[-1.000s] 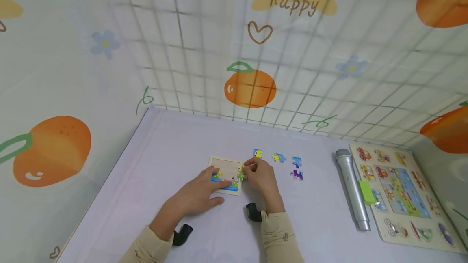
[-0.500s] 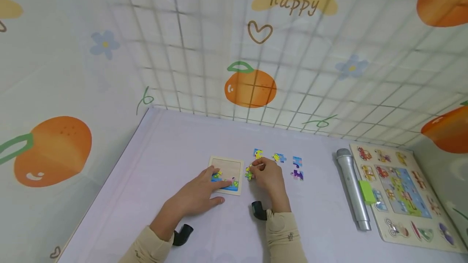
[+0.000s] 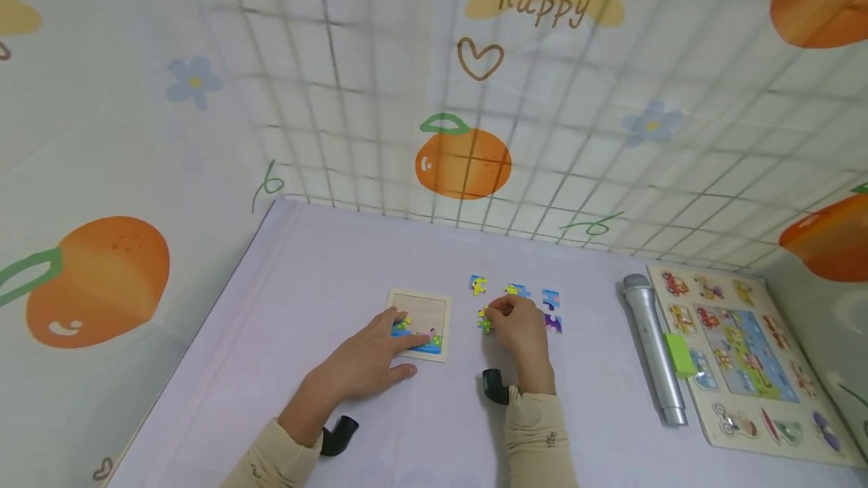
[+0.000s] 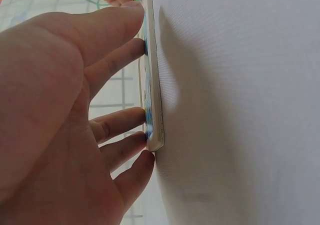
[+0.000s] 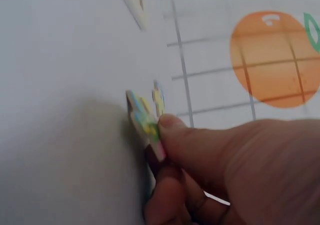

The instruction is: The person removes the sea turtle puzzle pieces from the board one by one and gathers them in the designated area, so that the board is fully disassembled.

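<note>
A square wooden puzzle tray (image 3: 400, 293) lies on the table, with fitted pieces (image 3: 427, 346) along its lower part. My left hand (image 3: 366, 352) rests over its left side, fingers spread and fairly straight, fingertips on the pieces; in the left wrist view the fingertips meet the tray's edge (image 4: 155, 85). To the right of the tray, my right hand (image 3: 522, 333) pinches a green and yellow jigsaw piece (image 5: 145, 120) between thumb and fingers, close over the table. Behind that hand lie a yellow and blue piece (image 3: 478, 285), another such piece (image 3: 521, 290), and a purple piece (image 3: 554, 323) below a blue one (image 3: 551, 298).
A silver microphone (image 3: 654, 352) with a lime-green block (image 3: 680, 356) beside it lies at the right. Next to them is a large wooden picture board (image 3: 739, 428). Black curved wrist attachments (image 3: 496, 386) show at both cuffs. A patterned cloth wall (image 3: 380, 157) stands behind the table.
My right hand has moved right, carrying the jigsaw piece from the tray's right edge out over the table toward the loose pieces. The left hand has stayed on the tray.
</note>
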Demonstrator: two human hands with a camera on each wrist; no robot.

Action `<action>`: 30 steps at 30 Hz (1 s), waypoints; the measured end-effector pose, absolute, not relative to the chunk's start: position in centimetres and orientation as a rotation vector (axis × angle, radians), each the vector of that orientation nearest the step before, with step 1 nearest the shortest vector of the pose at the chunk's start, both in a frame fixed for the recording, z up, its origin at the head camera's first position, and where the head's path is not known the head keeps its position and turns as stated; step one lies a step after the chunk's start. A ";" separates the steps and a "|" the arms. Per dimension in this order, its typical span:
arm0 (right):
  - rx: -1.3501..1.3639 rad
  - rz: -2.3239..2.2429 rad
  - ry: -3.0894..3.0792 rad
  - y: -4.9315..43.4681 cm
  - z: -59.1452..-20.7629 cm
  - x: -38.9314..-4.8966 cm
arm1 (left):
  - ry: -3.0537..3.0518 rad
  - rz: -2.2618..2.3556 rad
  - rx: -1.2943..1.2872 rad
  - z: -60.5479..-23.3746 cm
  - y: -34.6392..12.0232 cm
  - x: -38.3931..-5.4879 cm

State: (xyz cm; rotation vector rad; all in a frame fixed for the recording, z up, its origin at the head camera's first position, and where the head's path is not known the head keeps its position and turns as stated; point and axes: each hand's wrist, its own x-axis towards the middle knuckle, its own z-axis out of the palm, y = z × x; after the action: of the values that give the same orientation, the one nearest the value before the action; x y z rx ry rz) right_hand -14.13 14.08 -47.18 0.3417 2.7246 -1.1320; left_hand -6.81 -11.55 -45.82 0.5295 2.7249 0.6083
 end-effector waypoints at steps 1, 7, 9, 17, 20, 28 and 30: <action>0.352 -1.132 2.724 14.3 -47.2 -14.2 | 2.725 0.607 0.528 -45.8 -11.6 -6.8; 0.402 -1.107 2.730 15.4 -47.1 -14.3 | 2.724 0.622 0.525 -45.8 -11.6 -6.8; 0.410 -1.099 2.742 15.6 -47.0 -14.3 | 2.720 0.630 0.522 -45.8 -11.6 -6.8; 0.447 -1.098 2.782 16.5 -46.5 -13.9 | 2.718 0.638 0.510 -45.6 -11.5 -6.7; 0.476 -1.077 2.798 16.9 -46.5 -13.9 | 2.718 0.636 0.500 -45.7 -11.4 -6.7; 0.485 -1.056 2.849 17.7 -46.9 -14.2 | 2.711 0.658 0.485 -45.5 -11.4 -6.7; 0.492 -1.054 2.857 17.8 -47.0 -14.2 | 2.712 0.666 0.490 -45.4 -11.4 -6.7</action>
State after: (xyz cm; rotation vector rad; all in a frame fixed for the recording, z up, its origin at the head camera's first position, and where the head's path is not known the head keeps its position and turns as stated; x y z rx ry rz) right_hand -14.24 17.81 -46.98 0.4923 2.8570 -1.0542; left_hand -6.65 -11.41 -45.41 0.4904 2.7115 0.6665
